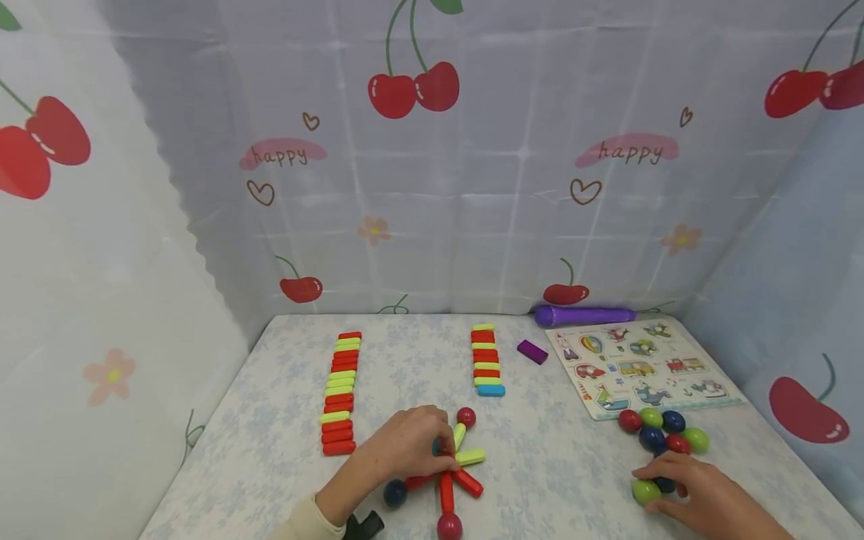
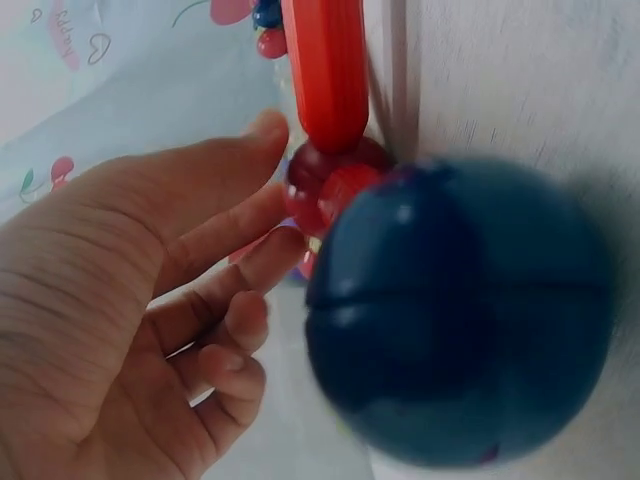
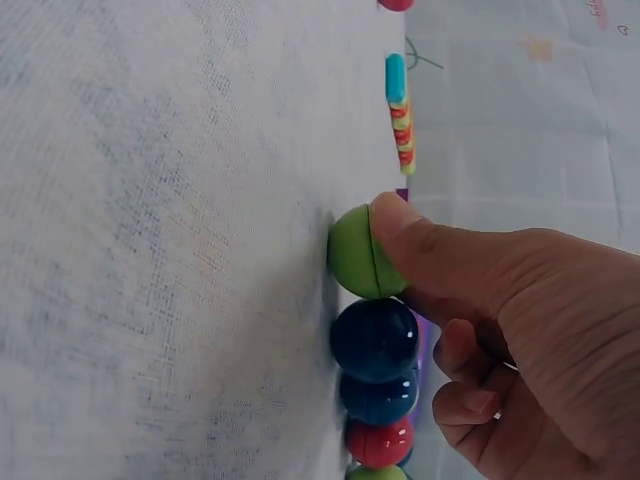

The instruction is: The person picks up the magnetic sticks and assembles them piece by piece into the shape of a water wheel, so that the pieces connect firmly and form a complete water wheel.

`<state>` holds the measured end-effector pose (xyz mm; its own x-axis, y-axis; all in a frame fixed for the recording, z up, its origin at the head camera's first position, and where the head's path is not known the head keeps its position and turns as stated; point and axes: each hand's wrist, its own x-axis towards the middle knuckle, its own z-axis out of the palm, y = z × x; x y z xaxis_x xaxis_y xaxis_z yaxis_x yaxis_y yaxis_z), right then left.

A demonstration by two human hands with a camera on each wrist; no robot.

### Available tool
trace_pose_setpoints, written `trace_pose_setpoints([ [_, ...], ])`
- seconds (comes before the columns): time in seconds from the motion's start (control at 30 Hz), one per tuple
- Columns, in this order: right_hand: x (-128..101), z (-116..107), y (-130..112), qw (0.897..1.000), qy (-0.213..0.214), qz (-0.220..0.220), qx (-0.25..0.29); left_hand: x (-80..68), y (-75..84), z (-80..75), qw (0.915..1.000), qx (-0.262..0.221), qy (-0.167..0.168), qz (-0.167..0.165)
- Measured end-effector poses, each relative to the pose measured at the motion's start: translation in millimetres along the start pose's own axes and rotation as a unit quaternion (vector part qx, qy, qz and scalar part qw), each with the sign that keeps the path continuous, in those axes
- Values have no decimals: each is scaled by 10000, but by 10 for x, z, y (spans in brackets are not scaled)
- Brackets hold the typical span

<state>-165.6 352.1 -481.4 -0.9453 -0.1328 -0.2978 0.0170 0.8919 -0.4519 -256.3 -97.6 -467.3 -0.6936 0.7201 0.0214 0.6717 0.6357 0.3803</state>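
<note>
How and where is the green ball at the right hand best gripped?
Probably around its widest middle, from above: the green ball is round with no handle, and a dark blue ball sits close on its right, leaving its left side free of balls.

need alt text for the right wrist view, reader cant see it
The right hand pinches a green ball. Two dark blue balls, a red ball and part of another green one line up below it in the frame, with a pale tabletop at left and colored sticks beyond.
</note>
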Motion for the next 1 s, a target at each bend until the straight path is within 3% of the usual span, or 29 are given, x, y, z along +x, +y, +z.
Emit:
trace_pose_setpoints([
  [0.17, 57, 31, -101, 9999, 60, 43, -126, 33, 12, 104, 9986, 43, 229, 484],
  [0.27, 111, 64, -214, 9997, 151, -84, -192, 50, 43, 161, 9980, 107, 287, 557],
  [0.6, 323, 215, -660, 9983, 76, -576, 42, 99, 208, 278, 9989, -92, 426, -157],
  [0.8, 474, 314, -952, 9928, -211, -1177, 24, 110, 207, 330, 9982, -308, 486, -186],
  [1.0, 678, 363, -1247, 9822, -36, -1868, -204, 114, 166, 302, 9971, -465, 545, -241],
])
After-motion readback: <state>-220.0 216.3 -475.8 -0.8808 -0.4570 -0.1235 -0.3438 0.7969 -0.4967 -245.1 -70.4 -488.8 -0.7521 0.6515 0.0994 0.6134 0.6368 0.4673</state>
